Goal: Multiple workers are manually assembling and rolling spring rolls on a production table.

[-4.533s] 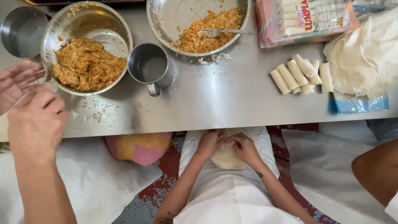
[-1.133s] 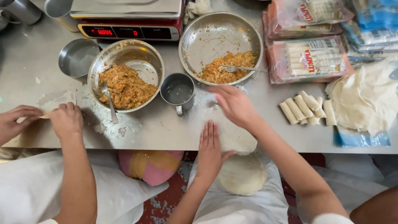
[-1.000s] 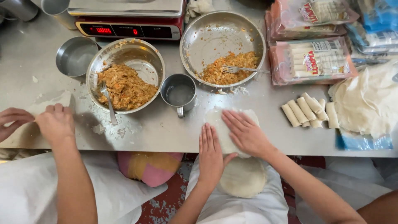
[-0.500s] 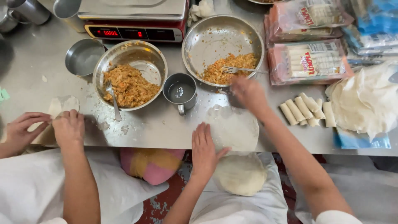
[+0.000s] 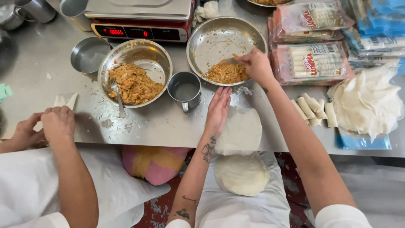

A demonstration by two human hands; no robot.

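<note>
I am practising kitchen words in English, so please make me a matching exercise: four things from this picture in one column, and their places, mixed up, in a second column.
Things:
1. left hand
2. right hand
3. metal cup
4. rolled wrappers

Places:
A. between the two metal bowls that hold filling
B. flat on the round wrapper at the table edge
C. beside the loose pile of wrappers
D. at the fork in the right-hand bowl of filling

Pairs: 1-B, 2-D, 3-A, 4-C
</note>
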